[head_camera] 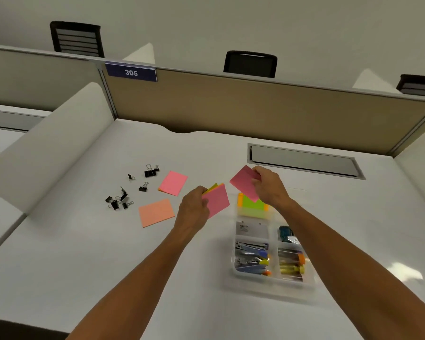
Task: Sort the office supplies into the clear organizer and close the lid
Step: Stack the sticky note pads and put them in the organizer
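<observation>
Matt paper notes (244,184) — clear glossy plastic organizer (233,266) — smooth desk (84,253).

"305" on blue partition sign (131,72)

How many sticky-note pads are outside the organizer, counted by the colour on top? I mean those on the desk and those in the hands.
Pink on top: 3 (one on the desk, one in the left hand, the pad at, one in the right hand, the pad at)
Orange on top: 1 (on the desk)
Total: 4
</observation>
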### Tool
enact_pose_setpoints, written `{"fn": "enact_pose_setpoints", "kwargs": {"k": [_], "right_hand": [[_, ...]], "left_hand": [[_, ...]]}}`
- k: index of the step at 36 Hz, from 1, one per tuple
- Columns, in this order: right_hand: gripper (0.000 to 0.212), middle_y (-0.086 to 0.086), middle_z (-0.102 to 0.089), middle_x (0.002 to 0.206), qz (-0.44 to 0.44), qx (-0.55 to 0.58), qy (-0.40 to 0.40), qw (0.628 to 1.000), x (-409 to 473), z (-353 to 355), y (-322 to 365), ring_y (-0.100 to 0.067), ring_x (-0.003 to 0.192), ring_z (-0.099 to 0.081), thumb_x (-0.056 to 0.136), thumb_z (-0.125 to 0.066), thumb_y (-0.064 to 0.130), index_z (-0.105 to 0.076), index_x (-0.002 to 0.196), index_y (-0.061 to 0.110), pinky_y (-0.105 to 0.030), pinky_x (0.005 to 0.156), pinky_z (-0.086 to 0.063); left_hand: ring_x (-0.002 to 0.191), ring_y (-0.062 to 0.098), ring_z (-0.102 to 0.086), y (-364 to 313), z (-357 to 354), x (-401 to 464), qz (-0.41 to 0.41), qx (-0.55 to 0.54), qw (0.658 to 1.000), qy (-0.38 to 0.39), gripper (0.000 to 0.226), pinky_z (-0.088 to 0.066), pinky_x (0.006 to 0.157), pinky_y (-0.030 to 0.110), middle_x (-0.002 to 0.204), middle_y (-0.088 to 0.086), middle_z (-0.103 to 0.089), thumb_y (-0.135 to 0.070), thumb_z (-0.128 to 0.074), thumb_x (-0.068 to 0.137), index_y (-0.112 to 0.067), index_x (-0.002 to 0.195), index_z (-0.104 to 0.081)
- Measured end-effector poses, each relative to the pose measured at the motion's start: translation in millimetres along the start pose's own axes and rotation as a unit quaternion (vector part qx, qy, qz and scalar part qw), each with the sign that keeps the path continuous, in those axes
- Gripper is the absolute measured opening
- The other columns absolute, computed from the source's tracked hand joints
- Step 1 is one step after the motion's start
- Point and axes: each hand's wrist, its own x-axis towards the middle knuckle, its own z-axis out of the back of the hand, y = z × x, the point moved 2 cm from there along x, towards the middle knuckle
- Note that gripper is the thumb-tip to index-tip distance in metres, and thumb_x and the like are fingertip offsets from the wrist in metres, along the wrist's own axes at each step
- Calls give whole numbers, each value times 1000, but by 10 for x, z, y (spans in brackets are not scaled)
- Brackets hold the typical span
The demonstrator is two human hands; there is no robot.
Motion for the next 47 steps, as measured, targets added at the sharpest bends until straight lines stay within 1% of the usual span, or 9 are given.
{"fn": "enact_pose_setpoints", "kwargs": {"k": [3,6,9,17,29,33,37,41,47], "right_hand": [[25,-1,-63,102,-4,11,-7,1000,-43,82,-163,-23,86,-60,90,-48,7,-61,109,18,-33,65,-51],[26,0,-60,103,-10,21,-20,1000,-80,138,-326,-21,87,-58,93,-48,6,-60,115,15,-26,62,-44],[27,-1,-59,105,-20,29,-33,999,-109,199,-477,-21,90,-56,94,-49,4,-60,117,12,-29,69,-43],[28,-7,-63,114,-37,48,-59,996,-119,330,-772,-19,90,-56,95,-51,3,-59,121,11,-27,68,-44],[26,-4,-61,120,-47,93,-81,991,-160,529,-1198,-17,95,-57,98,-56,12,-56,125,14,-28,75,-48],[27,-1,-60,119,-47,110,-79,990,-166,589,-1315,-18,99,-58,99,-56,14,-56,125,14,-26,75,-49],[27,4,-59,117,-36,134,-69,988,-168,606,-1373,-17,102,-58,99,-56,14,-55,126,16,-24,77,-49],[26,7,-58,113,-25,146,-64,987,-157,594,-1396,-14,100,-58,99,-55,14,-56,125,17,-17,72,-47],[24,8,-59,112,-12,154,-45,987,-117,513,-1392,-14,99,-59,100,-54,16,-57,124,18,-20,72,-49]], "left_hand": [[89,18,-54,-134,-111,44,-20,27,999,4,18,-43,68,30,103,4,-56,-12,-48,96,-12,112,-56],[88,18,-52,-262,-201,110,-32,41,999,11,19,-43,70,31,103,4,-53,-11,-48,96,-12,112,-56],[89,20,-54,-391,-293,195,-41,45,998,26,18,-42,70,31,102,5,-53,-10,-48,94,-12,109,-57],[86,19,-52,-714,-581,392,-60,74,993,64,30,-39,66,29,100,5,-54,-6,-47,87,-14,113,-60],[83,15,-51,-903,-1081,601,-108,136,978,119,37,-42,69,22,105,6,-53,-15,-67,86,-16,123,-58],[80,16,-49,-941,-1203,648,-135,157,970,126,35,-37,65,24,96,3,-47,-9,-62,86,-14,120,-60],[92,25,-57,-949,-1304,698,-134,212,960,128,35,-42,73,32,103,6,-57,-7,-55,86,-19,119,-59],[94,25,-53,-851,-1379,720,-129,269,949,103,38,-29,75,33,100,0,-65,-4,-48,83,-25,112,-60],[99,26,-47,-681,-1443,751,-105,298,945,89,37,-28,80,33,94,0,-67,-5,-48,89,-27,114,-64]]}}
